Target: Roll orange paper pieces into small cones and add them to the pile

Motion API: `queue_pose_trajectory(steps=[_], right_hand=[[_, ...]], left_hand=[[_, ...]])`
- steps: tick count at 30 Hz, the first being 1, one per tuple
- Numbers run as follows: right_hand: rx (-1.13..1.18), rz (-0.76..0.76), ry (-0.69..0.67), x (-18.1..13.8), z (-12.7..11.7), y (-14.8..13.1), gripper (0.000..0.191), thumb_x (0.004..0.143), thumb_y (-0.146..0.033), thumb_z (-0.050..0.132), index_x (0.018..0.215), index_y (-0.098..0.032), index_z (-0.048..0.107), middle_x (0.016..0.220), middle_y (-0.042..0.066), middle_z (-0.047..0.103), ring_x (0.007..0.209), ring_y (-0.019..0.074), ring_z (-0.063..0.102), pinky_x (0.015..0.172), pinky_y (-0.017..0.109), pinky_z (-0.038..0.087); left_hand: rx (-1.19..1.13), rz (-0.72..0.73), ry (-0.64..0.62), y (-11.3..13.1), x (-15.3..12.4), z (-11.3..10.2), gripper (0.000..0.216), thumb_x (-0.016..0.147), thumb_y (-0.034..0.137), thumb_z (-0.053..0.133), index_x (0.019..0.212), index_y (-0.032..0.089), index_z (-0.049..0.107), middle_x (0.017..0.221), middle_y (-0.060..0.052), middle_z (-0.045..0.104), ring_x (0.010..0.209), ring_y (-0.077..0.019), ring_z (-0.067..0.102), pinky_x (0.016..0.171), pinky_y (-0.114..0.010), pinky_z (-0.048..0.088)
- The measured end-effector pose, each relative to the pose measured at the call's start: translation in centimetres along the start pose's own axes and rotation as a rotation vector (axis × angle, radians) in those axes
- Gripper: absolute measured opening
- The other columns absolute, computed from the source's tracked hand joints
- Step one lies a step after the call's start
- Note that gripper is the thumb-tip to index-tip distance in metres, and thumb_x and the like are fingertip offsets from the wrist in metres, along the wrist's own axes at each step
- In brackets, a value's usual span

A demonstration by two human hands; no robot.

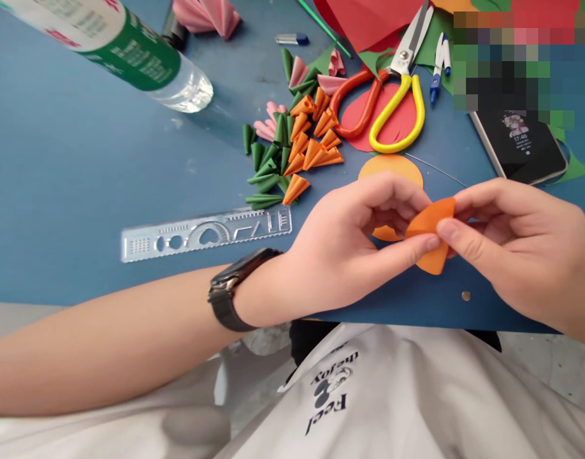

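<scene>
Between both hands, above the front of the table, is a folded piece of orange paper (434, 236). My left hand (354, 242) pinches its left side with the thumb in front, and the fingers behind are partly hidden. My right hand (517, 248) grips the right side between thumb and forefinger. Beneath the left hand lies an orange paper circle (390, 167), partly covered by it. Farther left sits a pile of small rolled paper cones, orange ones (315, 153) beside green ones (268, 167), with a few pink ones (273, 121).
Scissors (402, 83) with red and yellow handles lie on a red paper circle (357, 118). A clear ruler (206, 233) is left of my hands. A water bottle (144, 60) occupies the upper left; a phone (522, 146) and pens (438, 70) are at the right.
</scene>
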State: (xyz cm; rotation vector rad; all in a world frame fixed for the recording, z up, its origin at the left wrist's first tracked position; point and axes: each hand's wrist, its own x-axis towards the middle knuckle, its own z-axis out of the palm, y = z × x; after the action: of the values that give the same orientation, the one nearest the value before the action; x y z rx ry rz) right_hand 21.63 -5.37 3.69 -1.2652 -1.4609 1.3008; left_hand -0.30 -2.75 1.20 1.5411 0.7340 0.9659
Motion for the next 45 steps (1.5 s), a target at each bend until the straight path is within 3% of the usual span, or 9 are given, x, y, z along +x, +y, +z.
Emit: queue_pose_trajectory(steps=[5, 10, 13, 16, 21, 27, 32, 40, 45], right_hand=[[0.148, 0.122, -0.132, 0.2, 0.0, 0.1, 0.018, 0.085, -0.019, 0.096, 0.095, -0.029, 0.084, 0.088, -0.005, 0.086, 0.078, 0.0148, 0.084, 0.077, 0.023, 0.074], [0.076, 0.147, -0.129, 0.1, -0.1, 0.1, 0.018, 0.083, -0.022, 0.099, 0.09, -0.029, 0.084, 0.082, -0.004, 0.084, 0.074, 0.0151, 0.083, 0.07, 0.021, 0.072], [0.045, 0.08, -0.084, 0.0, -0.2, 0.0, 0.017, 0.084, -0.026, 0.099, 0.089, -0.028, 0.083, 0.086, -0.003, 0.085, 0.074, 0.0152, 0.082, 0.07, 0.022, 0.071], [-0.028, 0.02, -0.018, 0.1, -0.4, -0.1, 0.01, 0.089, -0.029, 0.094, 0.089, -0.028, 0.084, 0.091, -0.001, 0.085, 0.076, 0.0157, 0.081, 0.068, 0.023, 0.071], [0.008, 0.07, -0.039, 0.2, -0.4, -0.2, 0.013, 0.088, -0.029, 0.094, 0.08, -0.028, 0.083, 0.079, -0.001, 0.08, 0.062, 0.015, 0.073, 0.046, 0.021, 0.059], [0.191, 0.129, -0.045, 0.2, -0.3, 0.2, 0.018, 0.083, -0.025, 0.1, 0.079, -0.029, 0.083, 0.08, -0.001, 0.081, 0.068, 0.0171, 0.077, 0.059, 0.025, 0.069], [0.183, 0.133, -0.043, 0.0, -0.3, 0.5, 0.018, 0.085, -0.029, 0.099, 0.079, -0.031, 0.083, 0.08, -0.002, 0.08, 0.066, 0.0169, 0.076, 0.052, 0.026, 0.063], [0.178, 0.12, -0.057, 0.1, -0.3, 0.6, 0.018, 0.087, -0.032, 0.098, 0.079, -0.03, 0.082, 0.079, -0.003, 0.079, 0.065, 0.0155, 0.074, 0.057, 0.027, 0.063], [0.222, 0.127, -0.071, 0.0, -0.3, 0.5, 0.017, 0.087, -0.032, 0.098, 0.08, -0.029, 0.083, 0.077, -0.002, 0.078, 0.066, 0.0161, 0.072, 0.057, 0.028, 0.061]], left_hand=[[-0.127, -0.141, 0.049, 0.7, 0.3, 0.2, 0.021, 0.091, 0.018, 0.091, 0.101, 0.018, 0.073, 0.095, 0.0, 0.074, 0.082, -0.0119, 0.075, 0.076, -0.021, 0.066], [-0.026, -0.228, -0.005, 1.4, 0.3, 0.2, 0.018, 0.098, 0.027, 0.082, 0.089, 0.017, 0.069, 0.082, 0.0, 0.064, 0.071, -0.0114, 0.06, 0.062, -0.024, 0.054], [0.057, -0.266, -0.036, 1.7, 0.3, 0.1, 0.023, 0.1, 0.03, 0.078, 0.083, 0.018, 0.068, 0.076, 0.001, 0.059, 0.067, -0.0116, 0.053, 0.057, -0.026, 0.045], [0.142, -0.217, -0.129, 1.9, 0.3, -0.1, 0.025, 0.102, 0.033, 0.076, 0.083, 0.019, 0.068, 0.073, 0.001, 0.061, 0.065, -0.0118, 0.053, 0.057, -0.027, 0.043], [0.313, -0.077, -0.257, 1.7, 0.4, -0.4, 0.021, 0.106, 0.031, 0.07, 0.089, 0.02, 0.069, 0.08, -0.002, 0.071, 0.07, -0.0143, 0.06, 0.062, -0.028, 0.047], [0.324, 0.022, -0.308, 1.4, 0.3, -0.4, 0.024, 0.109, 0.027, 0.066, 0.086, 0.022, 0.062, 0.074, 0.001, 0.064, 0.063, -0.0127, 0.053, 0.058, -0.027, 0.044], [0.306, 0.035, -0.334, 1.5, 0.3, -0.4, 0.02, 0.107, 0.024, 0.069, 0.089, 0.023, 0.059, 0.078, 0.0, 0.068, 0.066, -0.0135, 0.056, 0.06, -0.028, 0.047], [0.291, 0.103, -0.359, 1.5, 0.2, -0.4, 0.013, 0.107, 0.013, 0.065, 0.098, 0.022, 0.06, 0.088, -0.002, 0.078, 0.072, -0.0136, 0.063, 0.064, -0.028, 0.05], [0.317, 0.091, -0.361, 1.7, 0.2, -0.5, 0.012, 0.11, 0.017, 0.063, 0.099, 0.02, 0.064, 0.09, -0.004, 0.076, 0.073, -0.0134, 0.063, 0.067, -0.027, 0.051]])
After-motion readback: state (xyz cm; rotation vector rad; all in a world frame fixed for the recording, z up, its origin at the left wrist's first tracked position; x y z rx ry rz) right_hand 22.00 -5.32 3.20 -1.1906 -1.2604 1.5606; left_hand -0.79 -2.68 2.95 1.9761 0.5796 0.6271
